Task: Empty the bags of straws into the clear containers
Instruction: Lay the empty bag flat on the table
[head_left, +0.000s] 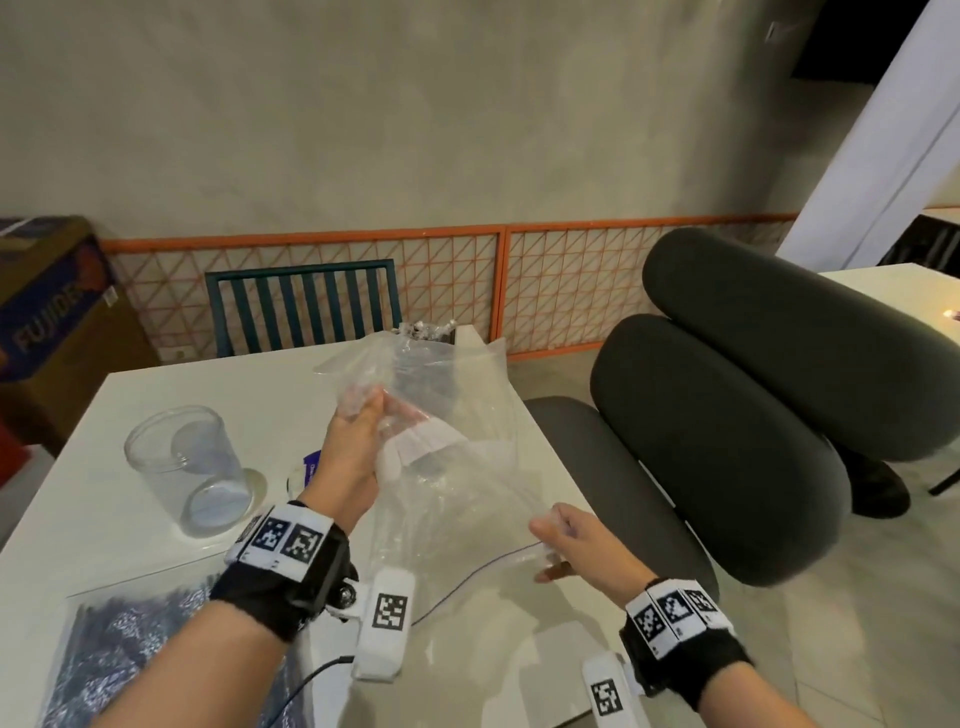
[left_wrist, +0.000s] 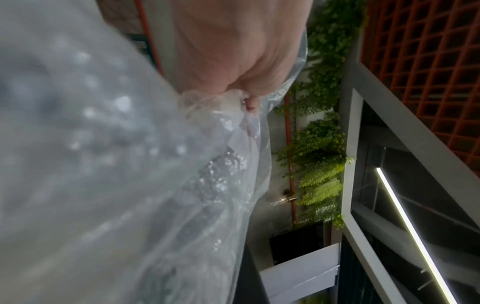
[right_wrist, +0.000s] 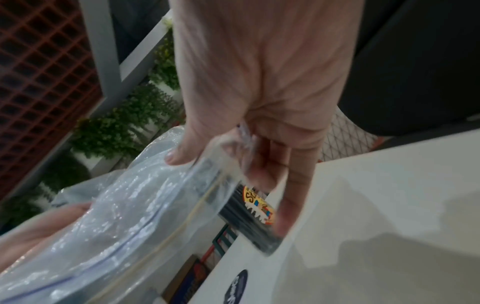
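A large clear zip bag (head_left: 457, 467) hangs above the white table (head_left: 156, 384), stretched between both hands and looking empty. My left hand (head_left: 363, 408) grips its bunched far end, raised; in the left wrist view the fingers (left_wrist: 249, 90) clamp crumpled plastic (left_wrist: 202, 185). My right hand (head_left: 550, 543) pinches the zip edge low and near me; the right wrist view shows thumb and fingers (right_wrist: 179, 158) on that edge of the bag (right_wrist: 124, 209). An empty clear container (head_left: 187, 467) stands at the left. Behind the bag, a second container (head_left: 428, 332) holds dark straws (right_wrist: 249, 218).
A flat bag of purple and silver straws (head_left: 130, 654) lies at the table's near left corner. A grey padded chair (head_left: 753, 415) stands close on the right, a teal slatted chair (head_left: 306, 306) at the far side. A cardboard box (head_left: 52, 312) sits at left.
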